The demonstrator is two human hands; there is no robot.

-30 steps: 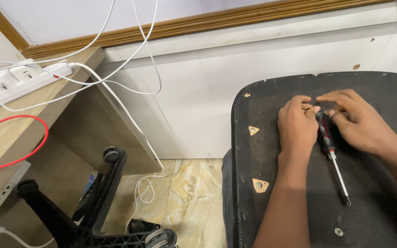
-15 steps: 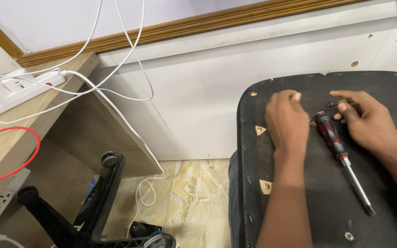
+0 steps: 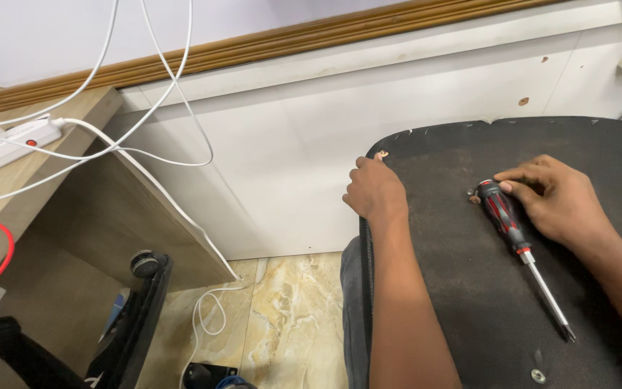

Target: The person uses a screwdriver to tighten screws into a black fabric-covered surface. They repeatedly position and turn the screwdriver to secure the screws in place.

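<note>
1. We see that the left hand (image 3: 374,191) has moved off the middle of the upturned chair seat base (image 3: 469,288) within the last second; it now sits at the seat's near-left corner, well apart from the tool it was beside before.
2. The right hand (image 3: 559,198) has drawn back a little and now rests by the red-and-black screwdriver (image 3: 514,229), fingertips touching the top of its handle. The small screw it pinched 0.5 s ago is no longer visible.
3. We judge this as a shift from handling small hardware to bracing the seat and getting at the tool.
4. Left hand pose: fingers curled over the seat edge, gripping the rim, forearm running straight up from the bottom of the view.
5. Right hand pose: fingers loosely bent, not wrapped round the handle; whether they pinch anything we cannot tell.
6. The screwdriver lies flat on the seat base, shaft pointing toward the lower right, beside a small fitting (image 3: 472,196).
</note>
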